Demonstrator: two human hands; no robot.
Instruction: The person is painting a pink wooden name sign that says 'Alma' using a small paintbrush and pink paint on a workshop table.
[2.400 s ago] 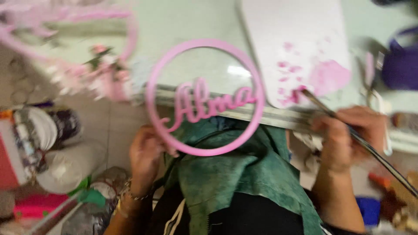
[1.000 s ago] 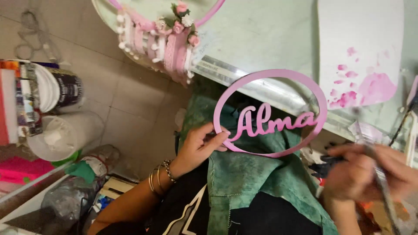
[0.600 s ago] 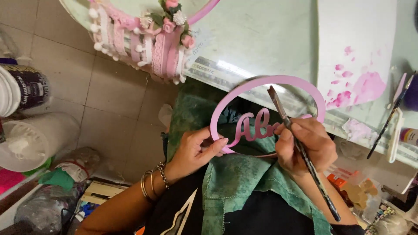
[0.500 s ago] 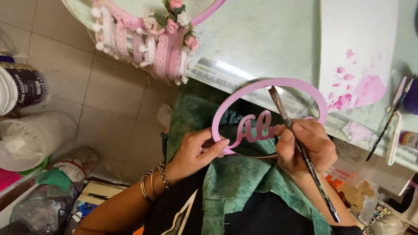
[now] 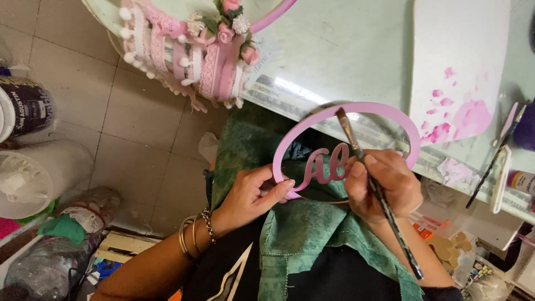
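While we look down from the head camera, we note a pink oval hoop [image 5: 384, 108] with pink cursive lettering across its middle, held over the lap above a green apron [image 5: 312, 234] and just in front of the desk [image 5: 345, 50] edge. Its surface looks smooth and evenly coloured, a matte pink, with a thin flat rim.

Left hand [image 5: 253, 195]: closed on the hoop's lower left rim, thumb on top, fingers beneath; bracelets sit on the wrist.

Right hand [image 5: 384, 184]: wrapped around a slim paintbrush [image 5: 376, 187] in a pen grip. We see the bristle tip lying over the hoop's upper inner edge, with the dark handle running down past the wrist.

Hidden or unclear:
- The right hand covers the right half of the lettering; only the first letters show.
- The lower rim is hidden behind both hands.
- We cannot tell whether the bristles touch the rim or hover just above it.
- A decorated pink wreath [image 5: 195, 44] with lace, ribbon and small flowers is cut off at the top edge.
- A white sheet [image 5: 457, 61] smeared with pink paint lies on the desk, its top out of frame.
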